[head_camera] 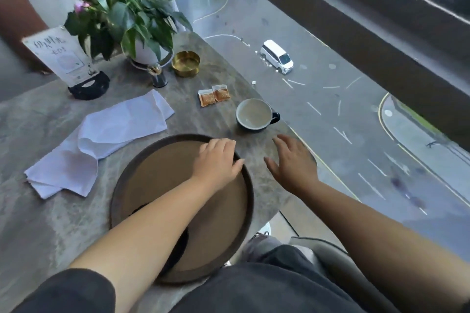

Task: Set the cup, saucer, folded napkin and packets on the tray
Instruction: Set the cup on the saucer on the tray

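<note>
One dark saucer (178, 249) on the tray (122, 180) lies mostly hidden under the left forearm.

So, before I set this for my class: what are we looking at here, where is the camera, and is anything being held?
This is one picture from a camera worn on a person's head, looking down at their own bare hands; there is no machine. The left hand rests on the rim of a round brown tray. The right hand hovers open over the grey stone table. Neither holds anything. On the table lie a rumpled white cloth napkin, two small orange packets and a dark cup with a pale inside. A dark object, partly hidden under the left forearm, lies on the tray.
</note>
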